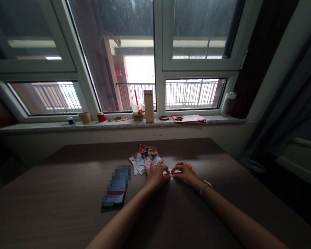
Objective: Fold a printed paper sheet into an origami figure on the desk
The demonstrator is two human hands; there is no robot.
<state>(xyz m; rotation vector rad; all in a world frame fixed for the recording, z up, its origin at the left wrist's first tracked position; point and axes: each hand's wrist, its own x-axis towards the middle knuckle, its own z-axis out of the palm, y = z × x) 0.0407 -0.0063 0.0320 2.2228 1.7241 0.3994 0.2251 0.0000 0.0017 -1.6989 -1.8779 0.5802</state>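
Both my hands rest on a dark wooden table (67, 207). My left hand (155, 174) lies with its fingers spread, the fingertips touching a small pile of colourful printed cards (144, 159). My right hand (186, 173) has its fingers curled and pinched on a small red-and-white piece (171, 173) that lies between the two hands; what it is I cannot make out. A bracelet sits on my right wrist.
A dark phone (116, 186) lies left of my left arm. The windowsill (41, 126) behind the table carries small cups, a drink cup with a straw (136, 107), a tall beige flask (148, 105), scissors and red papers (189, 118). A curtain hangs at the right.
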